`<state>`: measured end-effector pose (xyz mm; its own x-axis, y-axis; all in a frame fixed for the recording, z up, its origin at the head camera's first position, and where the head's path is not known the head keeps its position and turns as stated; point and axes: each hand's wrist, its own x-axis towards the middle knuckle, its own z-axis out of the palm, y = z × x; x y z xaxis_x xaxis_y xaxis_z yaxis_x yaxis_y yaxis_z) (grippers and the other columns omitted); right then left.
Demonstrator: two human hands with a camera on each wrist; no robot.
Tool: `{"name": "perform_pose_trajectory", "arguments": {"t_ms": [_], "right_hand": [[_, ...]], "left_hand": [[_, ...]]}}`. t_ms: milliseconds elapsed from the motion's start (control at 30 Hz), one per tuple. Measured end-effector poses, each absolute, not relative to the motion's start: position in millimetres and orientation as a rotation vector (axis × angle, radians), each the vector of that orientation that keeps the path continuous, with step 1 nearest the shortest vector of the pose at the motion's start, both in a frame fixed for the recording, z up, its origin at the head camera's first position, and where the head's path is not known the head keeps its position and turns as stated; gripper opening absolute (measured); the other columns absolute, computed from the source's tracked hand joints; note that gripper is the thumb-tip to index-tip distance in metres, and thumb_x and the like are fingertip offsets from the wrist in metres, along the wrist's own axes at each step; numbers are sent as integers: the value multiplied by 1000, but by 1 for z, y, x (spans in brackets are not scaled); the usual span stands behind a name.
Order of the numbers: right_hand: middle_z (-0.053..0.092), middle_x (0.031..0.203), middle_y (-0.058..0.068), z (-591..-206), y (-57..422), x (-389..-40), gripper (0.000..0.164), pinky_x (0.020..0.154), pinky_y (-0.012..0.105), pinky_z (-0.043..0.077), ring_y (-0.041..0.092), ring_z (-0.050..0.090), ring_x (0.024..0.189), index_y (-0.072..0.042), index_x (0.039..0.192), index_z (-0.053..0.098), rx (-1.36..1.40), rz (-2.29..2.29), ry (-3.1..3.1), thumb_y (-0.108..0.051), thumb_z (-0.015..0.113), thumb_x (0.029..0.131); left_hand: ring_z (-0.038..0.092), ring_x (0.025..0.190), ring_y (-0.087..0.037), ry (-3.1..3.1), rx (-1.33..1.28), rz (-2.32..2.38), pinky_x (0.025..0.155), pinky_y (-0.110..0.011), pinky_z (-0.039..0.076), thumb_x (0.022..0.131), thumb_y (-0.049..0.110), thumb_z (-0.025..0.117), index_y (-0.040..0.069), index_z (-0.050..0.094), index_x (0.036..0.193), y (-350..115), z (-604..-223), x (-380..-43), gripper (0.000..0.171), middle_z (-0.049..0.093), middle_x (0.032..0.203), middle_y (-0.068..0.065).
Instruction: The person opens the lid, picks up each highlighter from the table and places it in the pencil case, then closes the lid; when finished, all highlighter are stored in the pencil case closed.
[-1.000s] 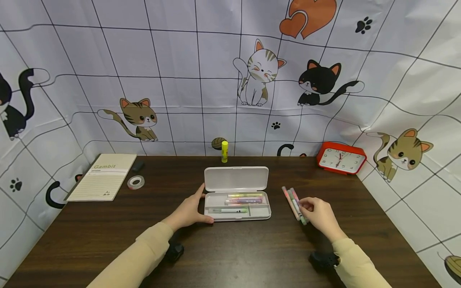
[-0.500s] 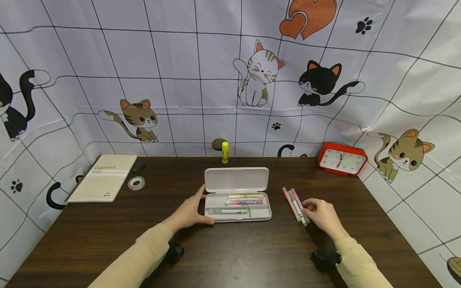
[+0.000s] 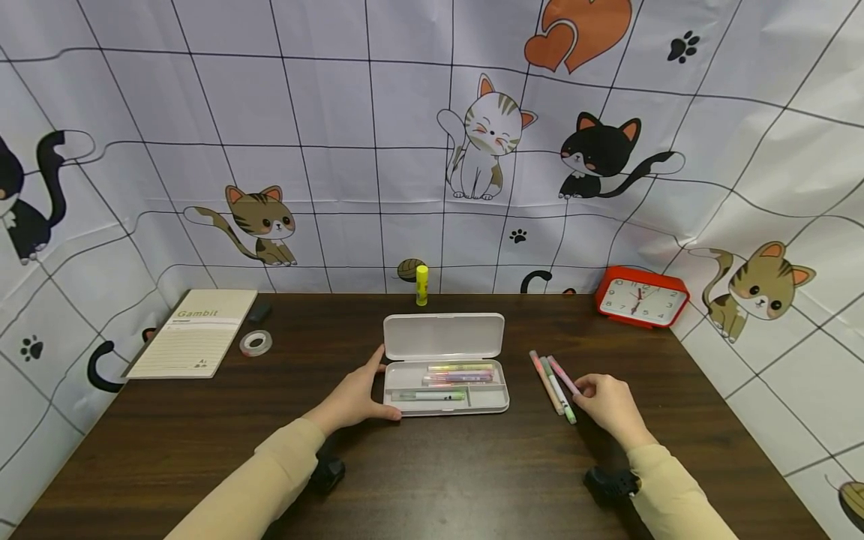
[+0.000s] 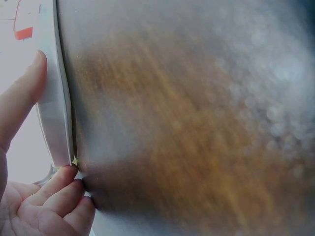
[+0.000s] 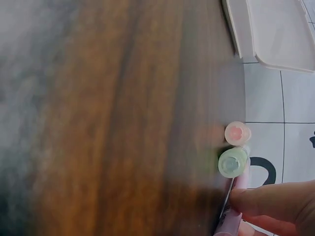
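An open white pencil case [image 3: 443, 337] lies mid-table with its lid tipped back. Several pens in yellow, pink and purple fill its rear section, and a white-green pen [image 3: 432, 395] lies in the front one. My left hand [image 3: 352, 395] holds the case's left end, thumb at the front corner, fingers farther back. Right of the case, my right hand [image 3: 607, 405] pinches a pink pen [image 3: 562, 373] near its front end; the right wrist view shows thumb and fingers on this pen [image 5: 230, 225]. Beside it lie a green-tipped pen [image 3: 558, 390] and a peach pen [image 3: 545, 382].
A yellow glue-stick-like tube [image 3: 421, 286] stands behind the case. At the back right is a red clock [image 3: 642, 297]. On the left lie a notebook [image 3: 196, 334], a tape roll [image 3: 256, 343] and a small dark block [image 3: 259, 312]. Patterned sheeting [image 3: 337, 172] backs the table.
My right hand has shifted slightly right and toward me. The pink pen in its fingers has swung away from the green-tipped one, opening a gap. My left hand and the case have stayed put.
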<state>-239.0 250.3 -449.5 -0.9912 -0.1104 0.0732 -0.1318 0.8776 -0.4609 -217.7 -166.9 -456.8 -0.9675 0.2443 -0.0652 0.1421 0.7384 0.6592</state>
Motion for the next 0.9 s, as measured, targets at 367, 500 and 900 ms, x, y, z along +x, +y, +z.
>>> {"name": "perform_pose_trajectory", "arguments": {"t_ms": [367, 500, 900], "right_hand": [[62, 69, 4, -449, 254, -237, 12, 58, 34, 42, 17, 53, 63, 2, 87, 70, 182, 738, -2956, -6, 68, 79], [59, 68, 3, -448, 254, -236, 11, 58, 33, 41, 17, 51, 63, 2, 87, 70, 169, 746, -2923, -5, 68, 79], [58, 68, 1, -443, 243, -238, 11, 59, 31, 40, 16, 50, 63, -2, 89, 71, 218, 771, -2866, -4, 67, 79]], "left_hand": [[41, 131, -39, 2791, 315, 1038, 105, -55, 32, 66, 36, 87, -2, 8, 151, -166, -456, -218, 122, 47, 140, -20], [41, 130, -39, 2790, 317, 1034, 105, -54, 33, 66, 36, 86, -2, 8, 151, -166, -456, -217, 122, 47, 139, -20], [42, 129, -38, 2800, 323, 1030, 105, -54, 33, 66, 37, 87, -2, 8, 151, -166, -458, -218, 122, 49, 138, -18]]}}
